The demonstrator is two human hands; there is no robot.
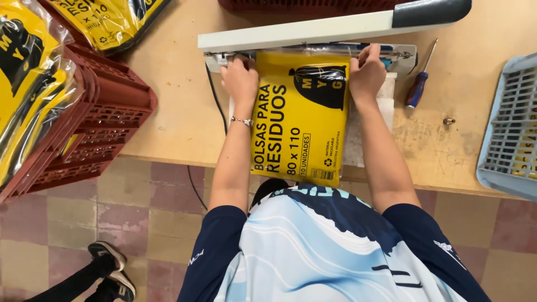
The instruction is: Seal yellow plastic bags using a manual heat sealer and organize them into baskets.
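Observation:
A yellow plastic package (299, 126) with black print lies flat on the wooden table (168, 112), its far end pushed into the jaw of a white heat sealer (313, 31). The sealer's arm, with a black handle (430, 11), is raised above the package. My left hand (240, 78) grips the package's top left corner at the sealer. My right hand (366, 70) grips the top right corner. A thin bracelet sits on my left wrist.
A red plastic crate (95, 123) full of yellow packages (28, 84) stands at the left. A screwdriver (419, 84) with a blue handle lies right of the sealer. A light blue crate (512, 128) sits at the right edge. Another person's feet (109, 268) show at bottom left.

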